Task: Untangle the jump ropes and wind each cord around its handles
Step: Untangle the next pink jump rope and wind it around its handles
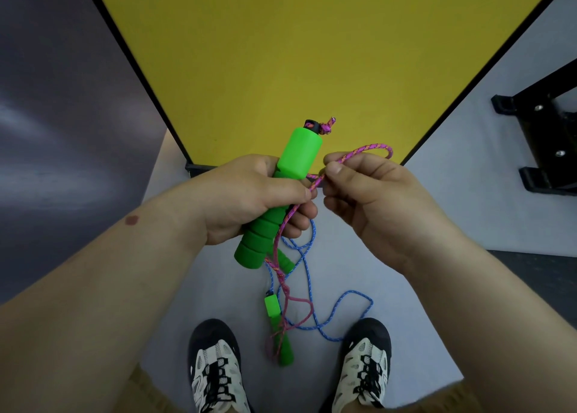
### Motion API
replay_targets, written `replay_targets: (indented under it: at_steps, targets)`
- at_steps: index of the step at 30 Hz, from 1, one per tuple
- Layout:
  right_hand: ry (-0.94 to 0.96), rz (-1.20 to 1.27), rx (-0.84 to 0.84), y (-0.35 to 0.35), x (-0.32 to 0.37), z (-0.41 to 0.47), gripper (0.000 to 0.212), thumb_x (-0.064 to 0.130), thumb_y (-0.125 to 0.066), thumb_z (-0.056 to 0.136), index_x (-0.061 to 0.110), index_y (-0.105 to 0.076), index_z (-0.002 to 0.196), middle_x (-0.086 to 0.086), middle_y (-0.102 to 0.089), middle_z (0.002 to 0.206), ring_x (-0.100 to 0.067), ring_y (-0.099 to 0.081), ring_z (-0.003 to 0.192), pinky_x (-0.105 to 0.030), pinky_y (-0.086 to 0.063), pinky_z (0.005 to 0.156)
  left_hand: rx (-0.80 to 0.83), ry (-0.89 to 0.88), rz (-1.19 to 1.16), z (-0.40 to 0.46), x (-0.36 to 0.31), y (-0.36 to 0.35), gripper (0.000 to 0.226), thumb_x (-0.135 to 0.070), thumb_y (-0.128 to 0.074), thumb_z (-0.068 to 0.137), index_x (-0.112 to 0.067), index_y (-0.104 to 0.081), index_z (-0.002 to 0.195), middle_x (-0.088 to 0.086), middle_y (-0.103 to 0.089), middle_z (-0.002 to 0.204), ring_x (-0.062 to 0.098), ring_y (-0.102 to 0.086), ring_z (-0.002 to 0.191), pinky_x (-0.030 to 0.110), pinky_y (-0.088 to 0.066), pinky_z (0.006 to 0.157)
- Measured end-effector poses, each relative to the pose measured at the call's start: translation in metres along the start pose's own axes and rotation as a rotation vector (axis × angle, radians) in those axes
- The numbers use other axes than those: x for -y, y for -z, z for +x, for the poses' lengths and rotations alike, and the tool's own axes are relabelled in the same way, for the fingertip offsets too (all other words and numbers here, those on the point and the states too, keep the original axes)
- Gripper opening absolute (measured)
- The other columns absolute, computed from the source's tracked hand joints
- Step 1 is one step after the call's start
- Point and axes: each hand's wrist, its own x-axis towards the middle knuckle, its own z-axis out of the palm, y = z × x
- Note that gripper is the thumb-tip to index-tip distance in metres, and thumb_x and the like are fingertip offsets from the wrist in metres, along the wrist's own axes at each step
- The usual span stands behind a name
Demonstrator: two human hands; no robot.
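The left hand (249, 197) gripped a green foam handle (281, 194) (tilted toward 1 o'clock); the right hand (368, 194) pinched its pink cord (359, 150) at 3 o'clock.

Matt foam handle (282, 194) w/ smooth plastic top; braided pink cord (292, 216).

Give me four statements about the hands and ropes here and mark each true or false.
1. The left hand grips a green handle. True.
2. The right hand pinches the blue cord. False: it pinches the pink cord.
3. The pink and blue cords hang tangled together below the hands. True.
4. Both shoes are plain red. False: they are black and white.
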Motion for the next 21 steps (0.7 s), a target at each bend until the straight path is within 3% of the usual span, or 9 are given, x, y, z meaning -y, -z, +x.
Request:
replay_targets:
  at_steps: [6,9,14,21]
  targets:
    - [0.093,0.119,-0.174,0.008,0.007,0.005,0.005,0.009,-0.066,0.094,0.009,-0.071,0.091,-0.002,-0.068,0.082,-0.014,-0.061,0.069,-0.026,-0.054,0.070,0.005,-0.007,0.010,0.000,0.000,0.000,0.004,-0.005,-0.058,0.095,-0.005,-0.060,0.092,0.009,-0.069,0.075,0.019,-0.063,0.067,0.033,-0.057,0.066]
    - [0.058,0.133,-0.141,0.006,0.006,0.004,0.005,0.014,-0.067,0.093,0.009,-0.070,0.091,-0.003,-0.066,0.080,-0.014,-0.061,0.069,-0.026,-0.054,0.070,-0.003,-0.014,0.010,0.000,-0.001,0.000,0.006,-0.005,-0.059,0.095,-0.006,-0.060,0.090,0.009,-0.070,0.075,0.019,-0.063,0.067,0.033,-0.057,0.066]
    - [-0.020,0.004,0.058,-0.002,-0.003,-0.002,0.006,0.011,-0.065,0.093,0.008,-0.070,0.093,-0.009,-0.067,0.082,-0.015,-0.061,0.073,-0.028,-0.052,0.072,0.000,-0.010,0.007,0.000,0.000,-0.001,0.008,-0.005,-0.059,0.095,-0.006,-0.062,0.088,0.009,-0.069,0.074,0.018,-0.063,0.065,0.032,-0.057,0.065]
    - [0.071,0.045,-0.074,0.004,0.002,0.003,0.006,0.008,-0.065,0.093,0.009,-0.071,0.093,-0.004,-0.067,0.082,-0.015,-0.060,0.071,-0.027,-0.053,0.071,-0.002,-0.002,0.015,0.000,0.000,0.000,0.004,-0.008,-0.061,0.095,-0.007,-0.061,0.091,0.009,-0.071,0.076,0.019,-0.065,0.068,0.034,-0.058,0.068]
